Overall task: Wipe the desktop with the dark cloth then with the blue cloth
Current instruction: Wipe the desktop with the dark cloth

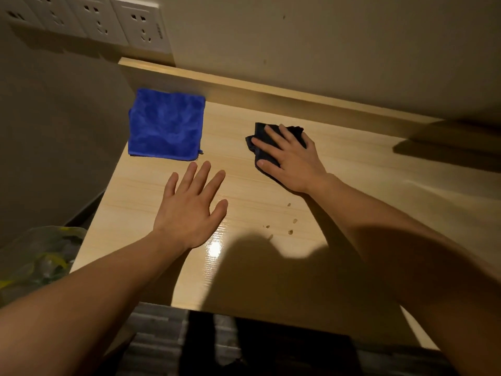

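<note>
A light wooden desktop (271, 185) fills the middle of the view. The blue cloth (166, 124) lies flat and folded square at the desk's far left corner. My right hand (291, 158) presses palm-down on the crumpled dark cloth (261, 143), fingers spread over it, toward the back of the desk. My left hand (191, 204) rests flat on the bare wood with fingers apart, just below the blue cloth and not touching it.
Several small brown spots (290, 226) mark the wood below my right hand. A raised back ledge (271, 90) meets the wall. Wall sockets (141, 25) sit at upper left. A plastic bag (40, 261) lies off the desk's left edge.
</note>
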Tool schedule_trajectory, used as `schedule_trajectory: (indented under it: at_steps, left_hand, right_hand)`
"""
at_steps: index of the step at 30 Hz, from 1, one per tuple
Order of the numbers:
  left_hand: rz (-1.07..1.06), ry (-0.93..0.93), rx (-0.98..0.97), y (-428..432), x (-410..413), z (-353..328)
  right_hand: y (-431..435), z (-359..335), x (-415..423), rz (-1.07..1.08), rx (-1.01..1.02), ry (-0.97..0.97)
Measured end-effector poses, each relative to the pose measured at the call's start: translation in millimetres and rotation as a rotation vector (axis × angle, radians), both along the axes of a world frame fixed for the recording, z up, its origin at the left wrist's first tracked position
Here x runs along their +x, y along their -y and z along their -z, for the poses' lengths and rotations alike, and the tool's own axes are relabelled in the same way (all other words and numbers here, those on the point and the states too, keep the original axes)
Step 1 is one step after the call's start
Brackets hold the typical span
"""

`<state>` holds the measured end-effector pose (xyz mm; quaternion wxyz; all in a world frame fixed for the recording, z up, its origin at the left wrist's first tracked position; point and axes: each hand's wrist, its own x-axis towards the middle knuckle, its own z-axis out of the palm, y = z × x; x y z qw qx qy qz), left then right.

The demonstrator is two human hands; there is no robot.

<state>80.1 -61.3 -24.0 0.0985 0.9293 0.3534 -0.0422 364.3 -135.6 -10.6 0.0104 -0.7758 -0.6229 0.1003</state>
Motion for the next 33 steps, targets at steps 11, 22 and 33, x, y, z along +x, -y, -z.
schedule_trajectory:
  at_steps: [11,22,33]
  left_hand:
    - [0.025,0.043,-0.019,-2.1,1.1,-3.0]
    - [0.076,0.074,-0.03,-3.1,-0.3,-4.5]
    - [0.108,0.295,-0.195,41.6,5.9,-25.4]
  right_hand:
    - [86.6,-0.4,-82.2,0.042,-0.016,-0.075]
    - [164.2,-2.6,-180.0,0.095,0.009,-0.174]
    - [226.2,-6.9,-248.4,0.232,0.139,-0.601]
